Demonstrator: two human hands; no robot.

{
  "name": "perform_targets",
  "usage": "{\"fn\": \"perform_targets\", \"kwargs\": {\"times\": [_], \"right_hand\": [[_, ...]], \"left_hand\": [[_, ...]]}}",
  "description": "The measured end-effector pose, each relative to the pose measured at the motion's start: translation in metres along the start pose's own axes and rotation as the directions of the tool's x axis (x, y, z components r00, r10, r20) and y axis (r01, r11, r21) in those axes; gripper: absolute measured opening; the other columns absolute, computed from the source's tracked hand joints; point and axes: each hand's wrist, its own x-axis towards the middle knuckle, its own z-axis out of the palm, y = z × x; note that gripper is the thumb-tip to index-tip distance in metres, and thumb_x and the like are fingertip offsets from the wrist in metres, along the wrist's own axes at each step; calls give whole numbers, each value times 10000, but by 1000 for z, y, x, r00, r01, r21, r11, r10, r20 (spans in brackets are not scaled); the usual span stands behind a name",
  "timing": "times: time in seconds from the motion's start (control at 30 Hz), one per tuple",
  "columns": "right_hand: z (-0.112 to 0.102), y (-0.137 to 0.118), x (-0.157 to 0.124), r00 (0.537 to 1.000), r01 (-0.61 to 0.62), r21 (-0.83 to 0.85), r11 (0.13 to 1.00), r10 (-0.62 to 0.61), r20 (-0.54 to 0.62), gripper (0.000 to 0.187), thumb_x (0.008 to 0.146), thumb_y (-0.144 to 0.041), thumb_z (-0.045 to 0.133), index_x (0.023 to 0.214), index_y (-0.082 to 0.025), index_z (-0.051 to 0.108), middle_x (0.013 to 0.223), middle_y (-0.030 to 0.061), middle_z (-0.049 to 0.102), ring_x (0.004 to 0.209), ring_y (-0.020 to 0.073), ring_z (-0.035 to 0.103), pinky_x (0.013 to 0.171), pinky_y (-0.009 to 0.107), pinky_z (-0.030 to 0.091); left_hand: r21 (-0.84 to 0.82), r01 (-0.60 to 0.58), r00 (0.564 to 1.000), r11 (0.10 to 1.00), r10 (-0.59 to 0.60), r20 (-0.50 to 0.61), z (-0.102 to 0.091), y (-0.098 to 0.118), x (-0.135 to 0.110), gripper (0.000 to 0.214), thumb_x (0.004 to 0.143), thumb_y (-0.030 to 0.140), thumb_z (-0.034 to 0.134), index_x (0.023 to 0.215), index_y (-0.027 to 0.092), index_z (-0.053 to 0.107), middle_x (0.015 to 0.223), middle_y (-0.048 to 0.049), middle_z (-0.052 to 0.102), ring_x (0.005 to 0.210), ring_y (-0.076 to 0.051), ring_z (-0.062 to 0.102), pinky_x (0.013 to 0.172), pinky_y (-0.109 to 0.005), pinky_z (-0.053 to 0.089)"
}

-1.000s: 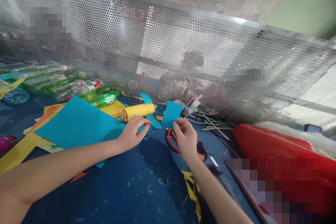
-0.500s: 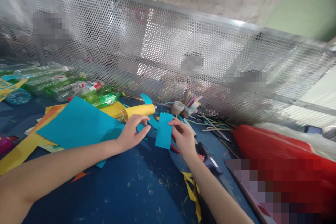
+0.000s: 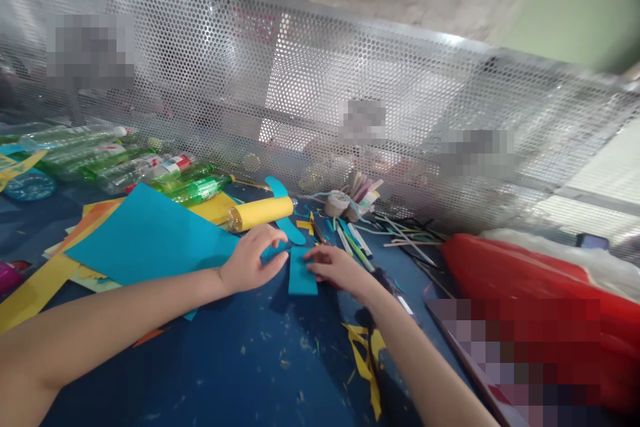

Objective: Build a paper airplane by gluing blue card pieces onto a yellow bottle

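A small cyan paper rectangle (image 3: 301,275) lies flat on the blue table (image 3: 240,360). My right hand (image 3: 336,265) rests on its right edge with the fingers pressed down on it. My left hand (image 3: 251,257) sits just left of it, fingers curled, its fingertips touching a small cyan scrap (image 3: 273,251). Right behind the hands lies a bottle wrapped in yellow paper (image 3: 260,212) with a curved cyan fin (image 3: 284,205) across it. A large cyan sheet (image 3: 150,237) spreads out to the left of my left hand.
Several green plastic bottles (image 3: 125,163) lie along a perforated metal screen (image 3: 320,100) at the back. Tape rolls and sticks (image 3: 360,203) clutter the back middle. Yellow paper strips (image 3: 367,363) lie near my right forearm, a red bag (image 3: 525,280) at the right.
My right hand has brought the cyan rectangle down from the air and laid it flat on the table. My left hand has stayed almost in place.
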Motion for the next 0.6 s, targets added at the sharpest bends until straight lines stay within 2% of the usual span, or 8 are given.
{"fn": "perform_targets", "kwargs": {"times": [0.07,0.17,0.27,0.37,0.47,0.6], "right_hand": [[3,3,-2,995,-33,-93,995,42,96,217,570,-190,673,762,-174,573,489,-96,502,412,85,512,421,211,449],[5,6,-3,994,9,-223,975,16,112,269,594,-169,647,835,-198,530,495,-117,479,383,88,512,389,195,420],[3,7,-1,995,95,-398,912,-94,21,208,652,-187,599,848,-203,532,514,-103,467,416,90,519,424,197,424],[-7,4,6,974,118,-465,878,-192,-116,164,709,-201,520,868,-198,557,622,-51,525,531,116,553,528,241,452],[-21,2,18,941,109,-513,851,-255,-223,205,726,-184,462,895,-186,578,710,-7,557,678,154,567,655,289,446],[-30,7,42,934,66,-521,851,-236,-268,240,703,-150,456,898,-170,594,659,-4,581,613,156,561,607,274,431]], "left_hand": [[47,-102,992,994,98,75,1,3,-1,133,819,280,483,889,194,555,814,-45,565,810,-175,518,762,-324,441],[68,-245,957,967,229,180,3,4,-2,143,808,293,498,791,188,594,768,-55,597,755,-175,526,720,-323,444],[63,-388,888,919,355,292,6,4,-5,210,821,313,474,720,189,610,657,-51,601,657,-166,540,626,-304,435],[83,-480,829,873,421,370,8,4,-7,286,826,357,459,640,194,604,559,-39,578,578,-160,540,531,-288,396],[110,-480,837,870,417,354,10,4,-8,310,829,359,458,605,191,593,523,-33,568,543,-153,539,501,-282,373],[114,-451,869,885,406,283,11,3,-7,304,838,324,462,597,184,585,512,-22,566,531,-145,539,512,-277,372]]}}
